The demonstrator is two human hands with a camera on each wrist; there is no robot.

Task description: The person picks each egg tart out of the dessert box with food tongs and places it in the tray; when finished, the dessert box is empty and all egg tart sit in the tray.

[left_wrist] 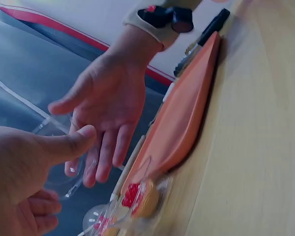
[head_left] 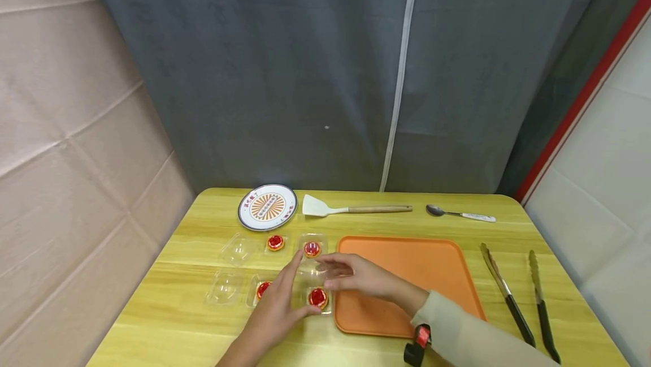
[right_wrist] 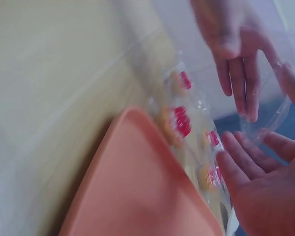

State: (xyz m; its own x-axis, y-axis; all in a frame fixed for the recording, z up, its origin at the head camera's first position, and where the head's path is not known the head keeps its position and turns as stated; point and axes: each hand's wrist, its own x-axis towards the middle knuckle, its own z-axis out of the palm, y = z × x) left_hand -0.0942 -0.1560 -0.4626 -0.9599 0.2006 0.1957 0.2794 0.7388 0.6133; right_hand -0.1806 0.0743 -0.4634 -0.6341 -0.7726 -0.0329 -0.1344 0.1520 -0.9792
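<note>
A clear plastic lid [left_wrist: 64, 169] is held above the table between my two hands. My left hand [head_left: 274, 310] has its thumb and fingers around one side of the lid. From the other side, my right hand [head_left: 358, 276] holds the rim with thumb and fingertips. The exact contact is hard to see through the clear plastic. Below the hands, a red-topped tart [head_left: 317, 298] sits in a clear container, and another tart [head_left: 312, 249] lies farther back. A third tart [head_left: 263, 289] is partly hidden by my left hand.
An orange tray [head_left: 427, 265] lies to the right. One more tart [head_left: 276, 242] and open clear lids [head_left: 224, 288] stand at the left. Along the back are a plate [head_left: 267, 207], a white spatula [head_left: 317, 206] and a spoon [head_left: 436, 210]. Tongs [head_left: 519, 316] lie at the far right.
</note>
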